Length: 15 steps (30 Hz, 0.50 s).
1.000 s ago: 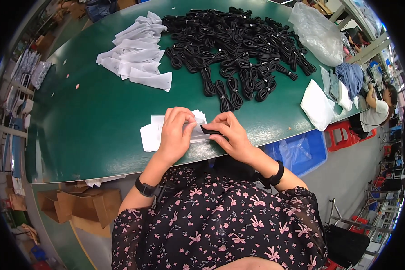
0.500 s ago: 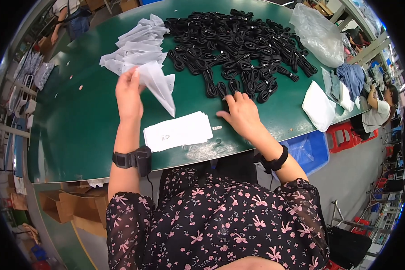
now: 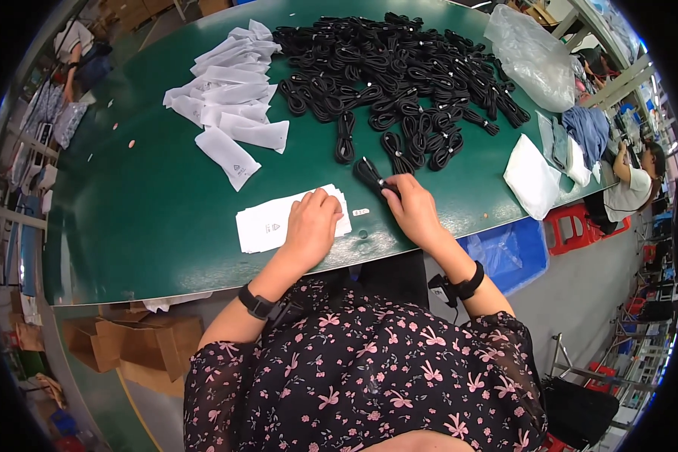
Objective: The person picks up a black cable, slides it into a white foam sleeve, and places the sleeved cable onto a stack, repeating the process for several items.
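My right hand (image 3: 414, 209) holds a coiled black cable (image 3: 371, 175) near the table's front edge, gripping its near end while the far end sticks out. My left hand (image 3: 313, 226) rests at the right end of a flat stack of white bags (image 3: 260, 226), its fingers bent and together at the top bag's edge; the thumb is hidden. Beyond that stack lies an overlapping row of filled white bags (image 3: 233, 98), the closest one (image 3: 228, 157) at an angle. A large heap of coiled black cables (image 3: 399, 68) covers the middle and back of the table.
The green table (image 3: 143, 218) has a clear plastic bag (image 3: 535, 60) and a white packet (image 3: 532, 177) on its right side. A small label strip (image 3: 361, 212) lies beside the stack. Below stand a blue bin (image 3: 508, 256) and a cardboard box (image 3: 139, 343). Other people work nearby.
My left hand has let go of the white bag, leaving it on the row, and has come down to the stack. My right hand has drawn a coiled cable toward me from the heap.
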Available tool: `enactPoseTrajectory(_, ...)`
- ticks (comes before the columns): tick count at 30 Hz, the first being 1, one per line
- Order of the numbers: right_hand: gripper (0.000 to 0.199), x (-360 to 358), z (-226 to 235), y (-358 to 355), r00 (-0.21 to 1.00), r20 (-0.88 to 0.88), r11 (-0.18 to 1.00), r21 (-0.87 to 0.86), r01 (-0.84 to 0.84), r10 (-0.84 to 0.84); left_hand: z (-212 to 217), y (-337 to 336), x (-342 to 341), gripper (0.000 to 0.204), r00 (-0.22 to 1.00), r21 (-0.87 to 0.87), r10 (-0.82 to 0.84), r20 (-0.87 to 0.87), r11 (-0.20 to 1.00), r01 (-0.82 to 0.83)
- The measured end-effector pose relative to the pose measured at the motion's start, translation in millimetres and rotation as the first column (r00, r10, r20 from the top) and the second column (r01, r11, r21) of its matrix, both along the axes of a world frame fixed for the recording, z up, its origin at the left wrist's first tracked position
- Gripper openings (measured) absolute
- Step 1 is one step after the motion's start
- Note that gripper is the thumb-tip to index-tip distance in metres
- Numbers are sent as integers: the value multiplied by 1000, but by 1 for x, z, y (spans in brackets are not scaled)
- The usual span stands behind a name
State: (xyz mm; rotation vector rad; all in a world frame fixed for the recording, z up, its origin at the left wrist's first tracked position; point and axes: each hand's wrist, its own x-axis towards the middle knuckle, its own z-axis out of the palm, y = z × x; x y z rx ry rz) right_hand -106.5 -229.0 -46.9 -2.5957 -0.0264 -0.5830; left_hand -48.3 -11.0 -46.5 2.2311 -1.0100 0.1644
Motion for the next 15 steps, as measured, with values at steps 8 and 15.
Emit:
enactPoseTrajectory(8, 27, -33, 31, 6, 959, 44, 959, -56, -277, 280, 6, 7, 3, 8, 913, -199, 39, -407, 971, -130)
enactPoseTrajectory(15, 29, -34, 34, 1, 920, 37, 903, -209, -375, 390, 4, 12, 6, 6, 912, -275, 7, -411, 952, -132)
